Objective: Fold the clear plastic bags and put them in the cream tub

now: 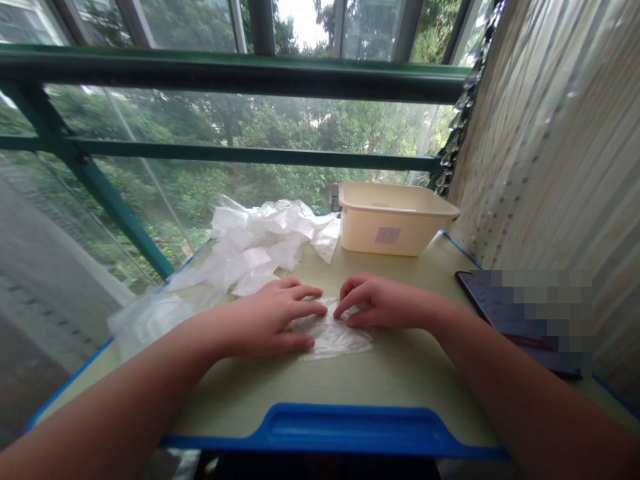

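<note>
A crumpled clear plastic bag [336, 339] lies on the table in front of me, between my two hands. My left hand [273, 317] rests palm down at its left side, fingers stretched and apart, with the fingertips and thumb on the plastic. From the right, my right hand [377, 301] reaches onto the bag's upper right part. Its fingers are bent and their tips touch the film, with a gap between the thumb and index finger. Part of the bag is hidden under both hands.
A loose heap of clear plastic bags [260, 243] spreads over the table's left side. At the back right stands a cream plastic bin [400, 230]. A dark tablet-like device [500, 313] lies at the right. The table [320, 383] has a raised blue front edge [350, 427]; a green railing [250, 73] runs behind.
</note>
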A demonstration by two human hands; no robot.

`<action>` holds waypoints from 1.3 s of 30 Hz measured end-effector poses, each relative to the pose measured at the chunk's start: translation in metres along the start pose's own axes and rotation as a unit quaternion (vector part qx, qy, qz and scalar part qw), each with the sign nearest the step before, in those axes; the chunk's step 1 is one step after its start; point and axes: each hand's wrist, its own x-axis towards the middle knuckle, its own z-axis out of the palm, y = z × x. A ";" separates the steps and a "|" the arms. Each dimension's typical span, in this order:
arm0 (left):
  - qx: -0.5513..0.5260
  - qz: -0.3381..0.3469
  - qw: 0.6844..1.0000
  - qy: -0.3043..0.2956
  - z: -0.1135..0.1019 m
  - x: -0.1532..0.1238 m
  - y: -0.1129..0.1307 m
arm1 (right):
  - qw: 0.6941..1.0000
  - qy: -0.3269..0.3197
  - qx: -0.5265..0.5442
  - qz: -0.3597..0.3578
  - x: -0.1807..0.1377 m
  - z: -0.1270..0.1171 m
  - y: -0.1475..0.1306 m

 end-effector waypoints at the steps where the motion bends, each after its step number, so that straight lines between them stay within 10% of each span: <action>1: -0.001 -0.002 1.000 -0.001 -0.001 0.000 0.000 | 1.000 -0.001 0.004 -0.001 0.000 -0.001 0.000; 9: -0.042 -0.026 0.996 0.075 -0.002 0.005 -0.002 | 0.996 0.066 0.017 0.056 -0.003 -0.006 -0.004; 19: -0.085 -0.047 0.995 0.007 -0.010 0.002 -0.003 | 0.998 0.036 0.003 0.043 -0.001 -0.005 0.007; 26: -0.020 -0.037 0.994 0.102 0.001 0.005 0.011 | 0.984 0.134 -0.103 0.054 -0.003 0.009 -0.018; 31: 0.024 -0.058 0.998 -0.008 0.023 0.008 0.015 | 0.970 0.035 -0.137 0.196 -0.005 0.037 -0.031; 39: 0.024 -0.070 0.996 -0.047 0.019 0.003 0.014 | 0.970 -0.024 -0.107 0.219 -0.007 0.036 -0.032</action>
